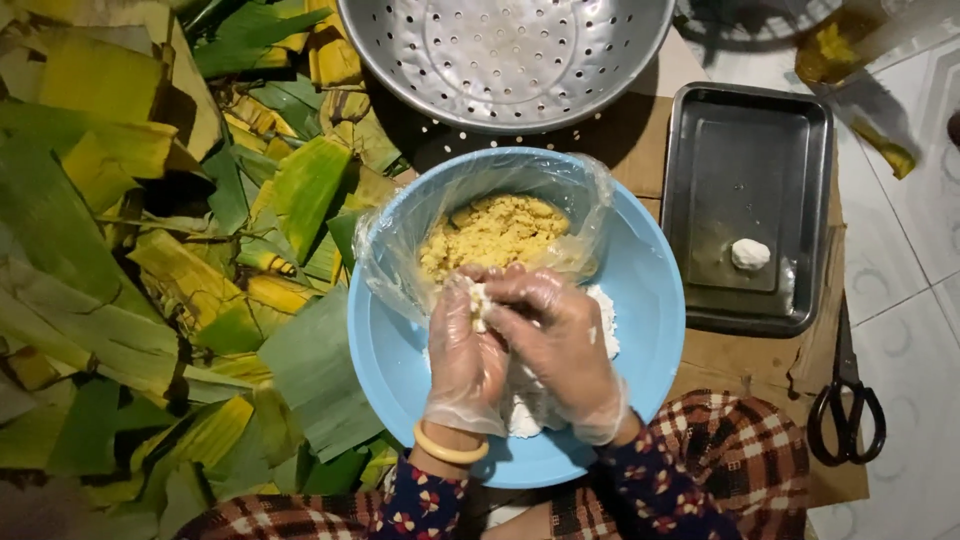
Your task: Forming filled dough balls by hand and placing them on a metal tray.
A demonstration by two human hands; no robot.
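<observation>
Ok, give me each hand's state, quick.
Left hand: gloved, closed around a small dough piece.
Right hand: gloved, fingers curled on the same piece.

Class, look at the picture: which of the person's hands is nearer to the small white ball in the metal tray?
Right. The right hand is over the blue bowl, on the side facing the white ball; the left hand sits beyond it, farther from the tray.
</observation>
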